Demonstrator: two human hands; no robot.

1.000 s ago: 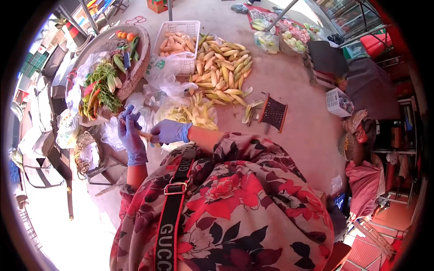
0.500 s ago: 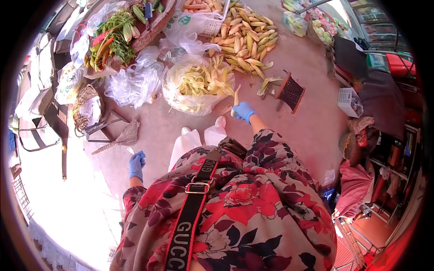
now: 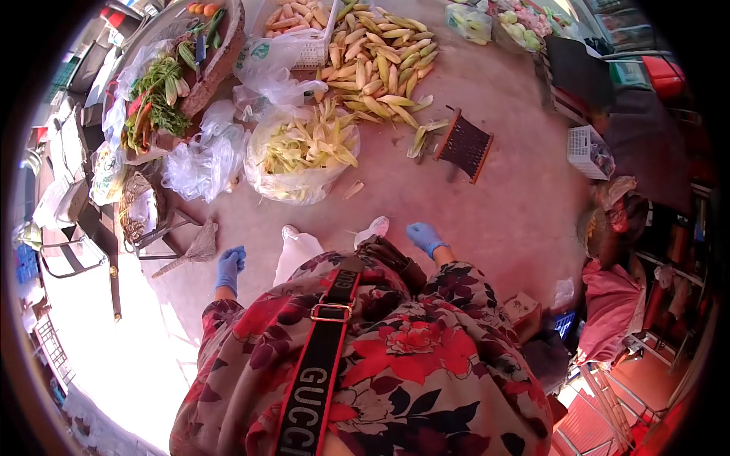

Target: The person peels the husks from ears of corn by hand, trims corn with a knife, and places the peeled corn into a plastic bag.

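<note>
My left hand (image 3: pixel 231 267), in a blue glove, hangs low at my left side with its fingers curled and nothing visible in them. A small broom (image 3: pixel 199 245) lies just beyond it. My right hand (image 3: pixel 424 238), gloved in blue too, is above the floor near my right foot, fingers folded in, holding nothing that I can see. Ahead of my feet stands a clear plastic bag (image 3: pixel 268 186) filled with pale corn husks (image 3: pixel 304 144). Behind it is a pile of corn ears (image 3: pixel 380 64), some still in green husk.
A low stool with a woven dark seat (image 3: pixel 464 146) stands right of the bag, a loose husk (image 3: pixel 423 138) beside it. Left are crumpled plastic bags (image 3: pixel 199 166), a wicker basket (image 3: pixel 140 209) and vegetables (image 3: pixel 163 95). A white crate (image 3: pixel 589 154) sits at right.
My right hand has drawn back toward me, and the pale husk strip it held is gone from it. A whitish bit by my left hand no longer shows. The view has shifted.
</note>
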